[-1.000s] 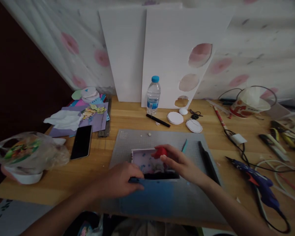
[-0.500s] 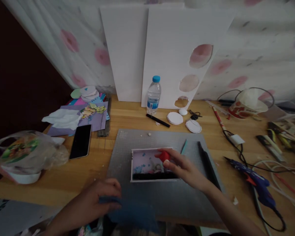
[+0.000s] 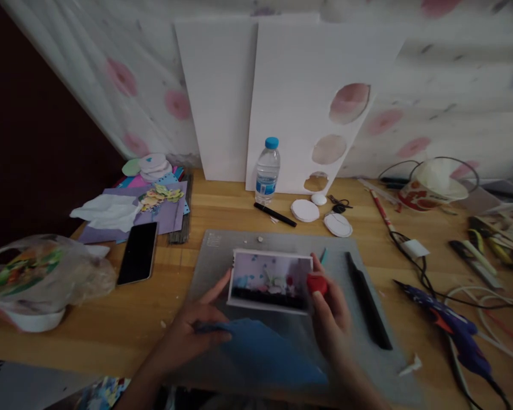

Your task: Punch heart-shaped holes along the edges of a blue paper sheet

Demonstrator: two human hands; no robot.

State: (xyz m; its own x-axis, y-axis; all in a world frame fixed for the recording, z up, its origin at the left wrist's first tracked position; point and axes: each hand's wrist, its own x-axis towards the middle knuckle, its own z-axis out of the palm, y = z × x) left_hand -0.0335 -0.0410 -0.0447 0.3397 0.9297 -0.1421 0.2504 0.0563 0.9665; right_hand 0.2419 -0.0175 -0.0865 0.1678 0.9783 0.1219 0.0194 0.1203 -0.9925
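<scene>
My left hand [image 3: 192, 330] lies on a blue sheet [image 3: 265, 353] at the near edge of the grey cutting mat [image 3: 367, 364], its forefinger stretched out to touch the left edge of a small picture box [image 3: 271, 280]. My right hand [image 3: 331, 319] pinches a small red piece [image 3: 316, 283] against the box's right edge. A black ruler [image 3: 367, 299] lies just right, with a glue gun [image 3: 448, 324] beyond it.

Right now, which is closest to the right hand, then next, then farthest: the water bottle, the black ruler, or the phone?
From the right hand:
1. Black ruler, just to its right on the mat.
2. Water bottle, behind it by the white boards.
3. Phone, far left on the table.
</scene>
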